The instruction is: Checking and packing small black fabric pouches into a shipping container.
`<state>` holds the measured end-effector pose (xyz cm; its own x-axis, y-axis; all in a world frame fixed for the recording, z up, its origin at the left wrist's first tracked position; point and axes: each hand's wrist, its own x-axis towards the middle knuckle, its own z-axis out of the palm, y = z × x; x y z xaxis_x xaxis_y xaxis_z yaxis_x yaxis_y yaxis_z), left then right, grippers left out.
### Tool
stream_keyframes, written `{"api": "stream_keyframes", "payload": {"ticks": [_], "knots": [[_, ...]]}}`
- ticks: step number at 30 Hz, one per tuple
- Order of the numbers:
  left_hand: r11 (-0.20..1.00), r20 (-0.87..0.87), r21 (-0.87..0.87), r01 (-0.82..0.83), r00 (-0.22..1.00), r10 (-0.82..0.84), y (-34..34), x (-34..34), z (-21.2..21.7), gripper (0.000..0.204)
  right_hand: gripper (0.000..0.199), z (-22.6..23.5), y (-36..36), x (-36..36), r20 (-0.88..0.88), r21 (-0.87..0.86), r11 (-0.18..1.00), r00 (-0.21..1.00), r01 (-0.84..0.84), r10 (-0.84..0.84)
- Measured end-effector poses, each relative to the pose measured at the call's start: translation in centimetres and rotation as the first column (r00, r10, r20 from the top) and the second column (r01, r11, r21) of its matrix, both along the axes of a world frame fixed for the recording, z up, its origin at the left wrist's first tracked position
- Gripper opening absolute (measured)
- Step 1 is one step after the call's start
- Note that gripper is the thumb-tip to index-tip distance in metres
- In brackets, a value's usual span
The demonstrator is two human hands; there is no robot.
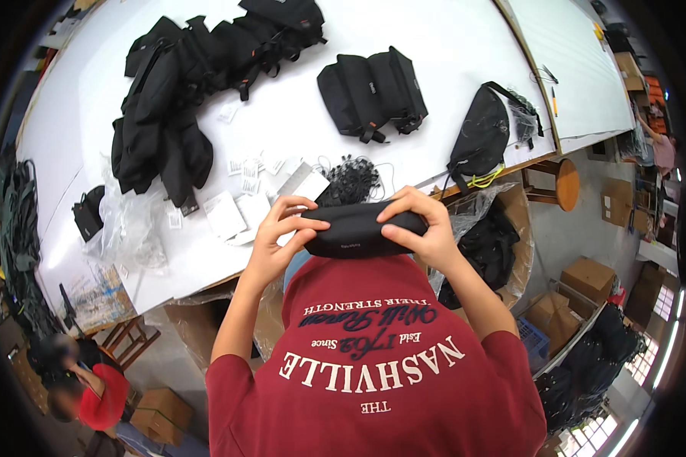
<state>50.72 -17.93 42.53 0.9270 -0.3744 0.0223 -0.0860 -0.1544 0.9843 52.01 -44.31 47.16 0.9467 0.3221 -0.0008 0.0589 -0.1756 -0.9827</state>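
Observation:
A black fabric pouch (362,228), long and boxy with a small pale print on its side, is held between my two hands close to my body, at the table's near edge. My left hand (286,232) grips its left end, fingers on top and thumb in front. On its right end, my right hand (423,225) is closed in the same way. Just beyond the pouch lies a tangled heap of thin black cords with tags (351,181). White paper cards (236,213) are scattered to the left of the heap.
Black bags are piled (183,91) at the far left, with two more bags (372,95) farther back. A black sling bag (484,126) rests at the right edge, above a plastic-lined carton (514,236). Clear plastic (133,228) lies left. A wooden stool (564,185) stands right; another person (103,396) is lower left.

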Motion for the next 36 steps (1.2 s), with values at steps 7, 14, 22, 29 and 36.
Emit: {"api": "stream_keyframes", "payload": {"ticks": [7,14,22,29,36], "knots": [[0.950,-0.672,-0.246,0.194,0.672,-0.312,-3.4,4.6,-1.2,0.027,0.019,1.1,-3.2,2.2,0.161,-0.183,0.977,0.978,-0.105,0.135],[0.992,-0.665,-0.087,0.091,0.736,-0.126,-7.5,9.2,-1.5,0.020,0.036,2.7,-8.4,6.3,-0.261,-0.466,0.808,0.929,-0.359,0.263],[0.706,-0.055,0.519,-0.482,0.805,0.591,-10.6,16.1,-15.3,0.049,0.055,-4.6,-12.8,13.0,0.075,-0.238,0.865,0.897,0.441,-0.436],[0.786,-0.030,0.396,-0.475,0.849,0.528,-16.8,18.2,-10.2,0.042,0.068,-14.3,-13.1,16.4,0.009,-0.565,0.798,0.969,0.208,-0.246],[0.788,0.129,0.452,-0.417,0.905,0.405,-21.4,18.6,-10.1,0.053,0.059,-18.5,-14.9,18.7,-0.295,-0.143,0.931,0.883,0.336,-0.364]]}}
